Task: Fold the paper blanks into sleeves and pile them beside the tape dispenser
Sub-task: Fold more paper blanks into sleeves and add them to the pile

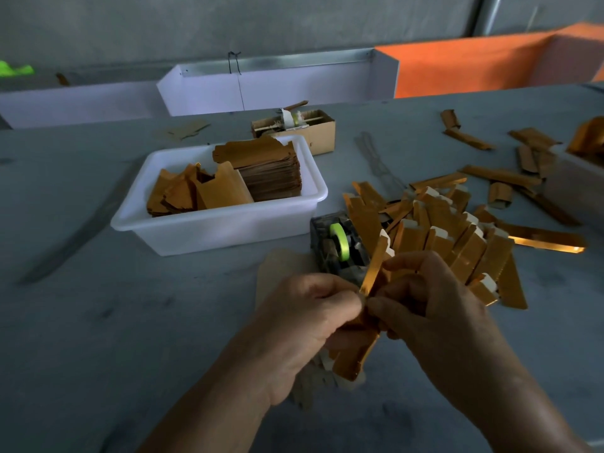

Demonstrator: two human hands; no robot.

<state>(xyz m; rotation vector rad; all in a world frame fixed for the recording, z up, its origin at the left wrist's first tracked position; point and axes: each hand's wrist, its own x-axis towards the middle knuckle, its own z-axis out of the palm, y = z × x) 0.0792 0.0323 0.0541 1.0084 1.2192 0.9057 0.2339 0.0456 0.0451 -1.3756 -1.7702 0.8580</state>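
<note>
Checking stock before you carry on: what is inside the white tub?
The white tub holds a tall stack of flat paper blanks at right and loose blanks leaning at left. The tub floor is covered.

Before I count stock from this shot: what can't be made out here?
Head view only:
- Held blank: its middle is hidden by the left hand and right hand.
- Tape dispenser: right side covered by the sleeve pile.
- Right-hand tub: cut off by the frame edge.
- Cardboard box contents: too small.

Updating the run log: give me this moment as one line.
step: folding | left hand: pinching blank | right hand: pinching blank | pile: right of tape dispenser
</note>
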